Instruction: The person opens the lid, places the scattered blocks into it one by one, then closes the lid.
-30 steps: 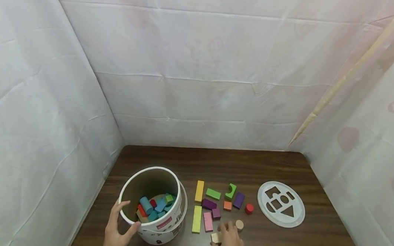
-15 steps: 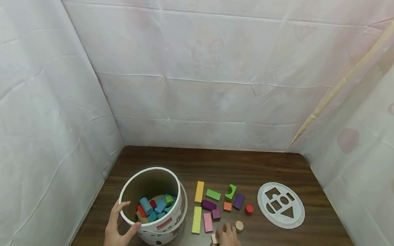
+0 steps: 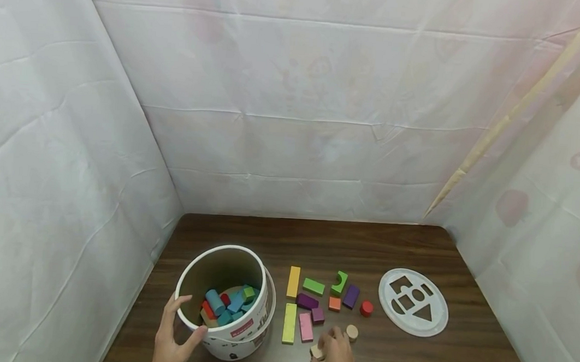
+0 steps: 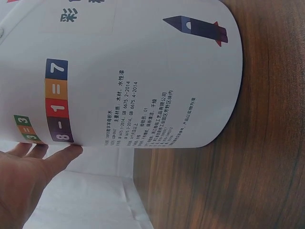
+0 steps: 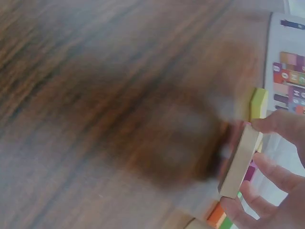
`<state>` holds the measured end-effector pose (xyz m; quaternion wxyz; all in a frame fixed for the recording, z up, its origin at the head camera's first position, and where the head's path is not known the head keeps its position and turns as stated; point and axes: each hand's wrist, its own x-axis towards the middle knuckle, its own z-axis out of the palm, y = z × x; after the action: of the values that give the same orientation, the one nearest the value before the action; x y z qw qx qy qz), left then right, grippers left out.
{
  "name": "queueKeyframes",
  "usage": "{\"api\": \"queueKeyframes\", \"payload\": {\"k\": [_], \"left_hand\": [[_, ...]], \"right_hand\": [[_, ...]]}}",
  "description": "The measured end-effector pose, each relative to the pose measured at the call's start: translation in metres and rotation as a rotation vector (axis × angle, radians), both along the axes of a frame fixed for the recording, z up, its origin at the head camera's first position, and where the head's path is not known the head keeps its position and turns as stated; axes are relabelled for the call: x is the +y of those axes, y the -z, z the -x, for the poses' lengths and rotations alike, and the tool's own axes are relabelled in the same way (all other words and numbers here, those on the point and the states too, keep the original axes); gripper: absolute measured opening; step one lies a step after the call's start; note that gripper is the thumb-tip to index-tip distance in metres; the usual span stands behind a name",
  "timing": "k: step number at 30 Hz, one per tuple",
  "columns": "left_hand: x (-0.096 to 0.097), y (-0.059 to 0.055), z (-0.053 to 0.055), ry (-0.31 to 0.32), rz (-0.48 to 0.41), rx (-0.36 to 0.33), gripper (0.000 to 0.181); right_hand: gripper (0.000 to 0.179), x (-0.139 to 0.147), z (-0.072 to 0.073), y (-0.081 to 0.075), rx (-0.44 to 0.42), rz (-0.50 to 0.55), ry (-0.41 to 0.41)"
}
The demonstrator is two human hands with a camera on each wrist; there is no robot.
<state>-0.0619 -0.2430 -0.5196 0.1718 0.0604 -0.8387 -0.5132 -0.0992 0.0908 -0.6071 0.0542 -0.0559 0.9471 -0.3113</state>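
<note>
Pale wooden block (image 3: 316, 352) held between thumb and fingers of the right hand (image 3: 337, 360); cannot tell whether it touches the worktop (image 3: 458, 354). Wooden disc (image 3: 352, 332) just beyond that hand, to its right; pink block (image 3: 306, 328) and purple cube (image 3: 318, 315) near, beyond it to the left. Lime block (image 3: 289, 324) left of the pink one. Orange block (image 3: 335, 303) and green arch (image 3: 339, 282) farther out from the right hand, red cylinder (image 3: 366, 308) beyond and right; white lid (image 3: 427, 325) with cut-out shapes well off to its right. Left hand (image 3: 170, 341) is spread wide, fingers and thumb touching the white bucket (image 3: 228, 349), which stands to its right with coloured blocks (image 3: 216, 302) inside.
</note>
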Motion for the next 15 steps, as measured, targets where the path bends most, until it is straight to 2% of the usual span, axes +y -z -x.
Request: {"api": "queueKeyframes", "payload": {"k": [4,15], "left_hand": [[0.000,0.000,0.000,0.004,-0.008,-0.009,0.064],[-0.001,0.001,0.000,-0.002,-0.003,-0.007,0.065]], "right_hand": [[0.027,0.002,-0.001,-0.014,0.024,0.039,-0.008],[0.027,-0.008,-0.003,-0.067,0.230,0.111,-0.033]]}}
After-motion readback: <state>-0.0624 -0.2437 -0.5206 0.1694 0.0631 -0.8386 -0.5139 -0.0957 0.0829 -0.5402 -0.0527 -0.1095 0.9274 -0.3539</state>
